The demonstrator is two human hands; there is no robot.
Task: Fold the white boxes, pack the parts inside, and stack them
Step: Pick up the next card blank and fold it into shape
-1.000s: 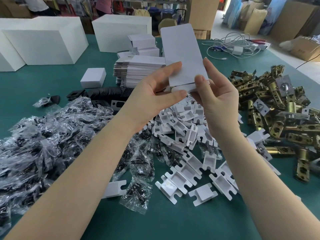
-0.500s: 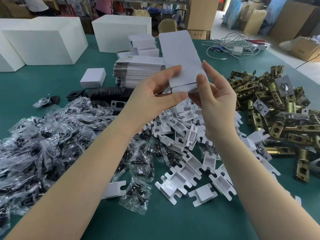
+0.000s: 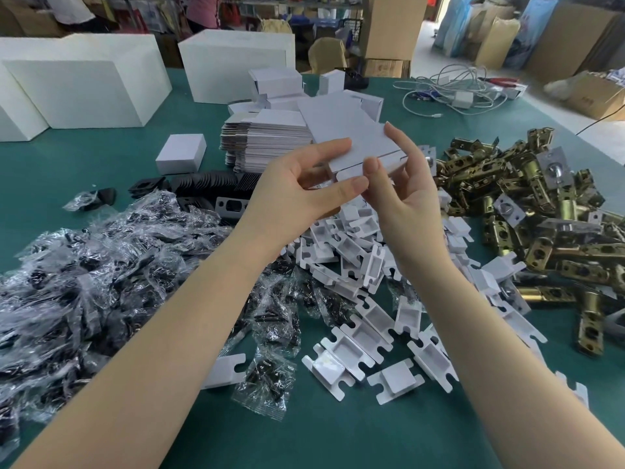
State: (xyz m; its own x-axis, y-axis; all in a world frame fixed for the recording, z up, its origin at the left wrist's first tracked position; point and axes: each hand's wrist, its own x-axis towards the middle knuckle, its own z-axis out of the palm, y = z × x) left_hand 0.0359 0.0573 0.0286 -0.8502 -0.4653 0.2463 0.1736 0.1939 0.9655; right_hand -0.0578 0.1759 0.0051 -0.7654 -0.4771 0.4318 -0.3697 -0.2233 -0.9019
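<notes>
I hold a flat white box blank [image 3: 351, 133] above the table, tilted away from me. My left hand [image 3: 304, 191] pinches its near left edge between thumb and fingers. My right hand [image 3: 399, 184] grips the near right corner, thumb on the bottom flap. A stack of flat blanks [image 3: 267, 143] lies just behind. One folded small white box [image 3: 181, 158] stands to the left. Bagged screws [image 3: 101, 275] lie heaped at left, white plastic inserts [image 3: 358, 265] in the middle, brass latches [image 3: 541, 204] at right.
Large white cartons [image 3: 88, 86] stand at the back left and a second white carton [image 3: 236, 62] at back centre. Black plates [image 3: 203, 184] lie before the stack. White cables [image 3: 453, 93] sprawl at the back right. Green table surface [image 3: 338, 434] shows near me.
The blank has tipped from nearly upright down and away from me. Both hands have kept their hold on its near end and lowered slightly.
</notes>
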